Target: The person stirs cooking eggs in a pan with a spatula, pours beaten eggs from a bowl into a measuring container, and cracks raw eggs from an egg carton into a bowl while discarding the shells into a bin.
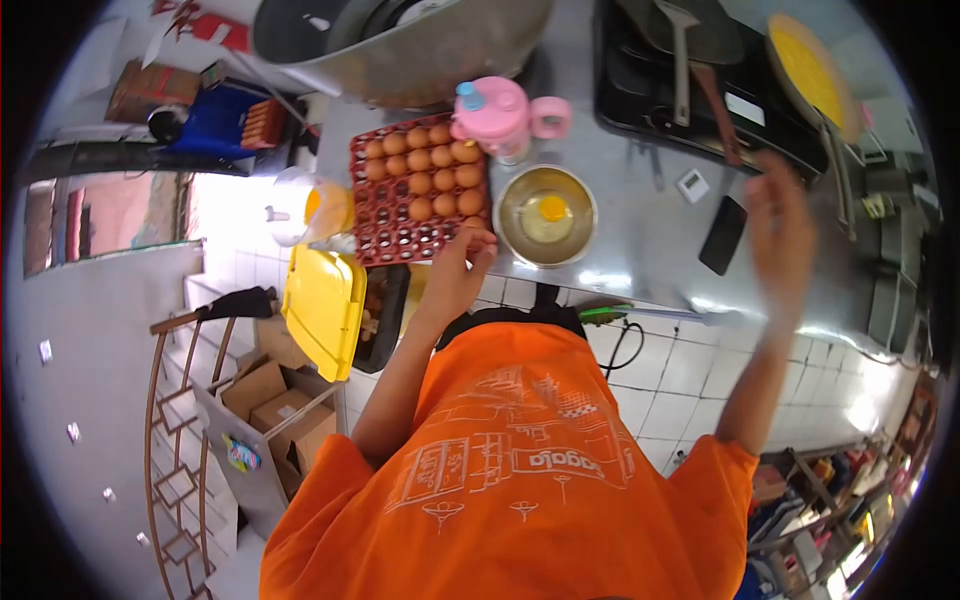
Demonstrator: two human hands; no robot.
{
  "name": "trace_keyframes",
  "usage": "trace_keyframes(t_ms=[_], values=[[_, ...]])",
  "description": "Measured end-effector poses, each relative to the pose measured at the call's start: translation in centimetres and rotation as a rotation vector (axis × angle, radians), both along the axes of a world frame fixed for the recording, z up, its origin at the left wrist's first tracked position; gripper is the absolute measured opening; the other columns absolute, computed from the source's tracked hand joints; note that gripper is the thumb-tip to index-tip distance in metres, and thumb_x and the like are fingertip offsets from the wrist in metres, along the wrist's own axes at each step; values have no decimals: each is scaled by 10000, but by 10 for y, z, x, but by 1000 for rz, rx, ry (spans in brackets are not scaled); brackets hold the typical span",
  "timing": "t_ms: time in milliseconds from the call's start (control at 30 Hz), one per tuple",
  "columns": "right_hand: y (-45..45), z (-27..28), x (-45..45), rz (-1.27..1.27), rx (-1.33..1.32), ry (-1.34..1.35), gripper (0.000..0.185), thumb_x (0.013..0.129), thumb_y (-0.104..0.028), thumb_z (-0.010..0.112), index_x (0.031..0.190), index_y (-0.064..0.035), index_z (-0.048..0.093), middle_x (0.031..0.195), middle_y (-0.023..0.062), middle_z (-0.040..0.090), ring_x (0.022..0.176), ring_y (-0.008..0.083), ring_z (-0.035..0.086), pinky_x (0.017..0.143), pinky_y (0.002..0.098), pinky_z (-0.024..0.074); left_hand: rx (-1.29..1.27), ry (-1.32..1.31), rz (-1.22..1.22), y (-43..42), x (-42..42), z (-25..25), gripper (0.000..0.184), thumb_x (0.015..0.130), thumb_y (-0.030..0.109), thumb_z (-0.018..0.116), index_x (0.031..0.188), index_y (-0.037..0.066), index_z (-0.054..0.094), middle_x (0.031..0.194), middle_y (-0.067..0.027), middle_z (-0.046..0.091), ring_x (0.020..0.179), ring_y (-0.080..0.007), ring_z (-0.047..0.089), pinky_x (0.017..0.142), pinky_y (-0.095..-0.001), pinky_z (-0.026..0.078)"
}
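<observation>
Your left arm reaches forward and slightly inward, the left hand bent at the wrist over the near right corner of the red egg tray. The fingers of its grip curl together there, but you can't tell from this view whether they pinch anything. Your right arm stretches out on the other side, the elbow nearly straight; the right hand is blurred just beside the dark phone, so the state of that grip can't be told either.

The tray lies on the metal surface ahead of your left side, with brown eggs filling its far rows and right-hand part — bare cells show at the near left. Just to its right stands the metal bowl, holding a cracked egg, yolk and clear white. A pink jug stands beyond the bowl. Left of the tray, a clear container holds something orange-yellow.

A white label on the black stove is too small to read. Your orange shirt carries white line drawings and lettering — too distorted to read surely.
</observation>
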State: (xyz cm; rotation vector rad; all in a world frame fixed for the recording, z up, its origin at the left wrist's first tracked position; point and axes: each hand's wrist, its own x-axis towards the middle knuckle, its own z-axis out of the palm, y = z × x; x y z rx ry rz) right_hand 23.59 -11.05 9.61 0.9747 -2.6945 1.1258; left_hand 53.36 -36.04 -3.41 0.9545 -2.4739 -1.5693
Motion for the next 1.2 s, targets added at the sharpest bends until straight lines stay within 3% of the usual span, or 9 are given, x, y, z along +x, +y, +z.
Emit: trace_keyframes(t_ms=[100,233,467,667,767,867,900,1000,1200], values=[[-72,-78,96,419,-26,-157,330,868,-155,679,1195,-125,638,982,99,669,926,292,639,841,414,506,-621,-40,102,-29,27,-23,340,887,28,605,1223,48,555,1092,-136,597,1010,-300,585,837,-397,482],[-183,-143,178,533,138,46,282,850,-229,652,1073,-58,640,1007,150,668,976,342,591,837,474,469,-782,-233,114,-68,30,-42,544,819,85,658,1332,169,500,1204,-146,544,1123,-396,529,900,-540,449],[-233,-205,225,486,678,309,198,818,-184,625,999,-105,616,918,110,660,944,255,561,795,394,348,-734,-390,-122,-124,37,-73,611,803,154,692,1363,198,453,1218,-161,537,1163,-398,531,914,-564,460],[-223,-205,225,506,551,417,249,815,-220,648,1038,-124,595,847,86,644,955,247,554,785,385,360,-709,-208,-91,-145,49,-90,518,844,323,678,1275,123,473,1008,-142,634,971,-397,640,813,-542,515],[-224,-197,218,511,494,329,324,785,-217,677,1070,-120,556,887,132,654,922,285,578,764,416,400,-391,-46,205,-161,59,-106,442,870,415,611,1163,97,518,877,-92,646,761,-315,645,646,-452,510],[-223,-165,222,351,250,-63,348,829,-193,631,1148,-110,523,945,121,661,862,249,600,726,388,445,1064,240,442,-159,65,-75,386,899,466,483,1097,148,575,810,2,575,600,-110,454,512,-260,333],[-223,-161,222,356,256,-65,348,829,-193,631,1148,-110,523,945,121,661,862,249,600,726,388,445,1069,240,449,-156,65,-68,386,899,466,483,1097,148,575,810,2,575,600,-110,454,512,-260,333],[-212,-138,220,250,-481,-1312,391,937,-137,445,1324,-95,482,975,54,613,783,104,552,649,246,430,1342,335,414,-142,53,-59,395,915,480,465,1107,157,585,808,14,558,599,-113,455,509,-256,336],[-185,-129,215,133,-572,-1242,407,962,-124,490,1363,-62,477,997,80,600,767,124,543,676,268,440,1372,170,143,-93,-5,-47,379,952,494,435,1054,152,562,778,9,543,583,-101,436,485,-245,307]])
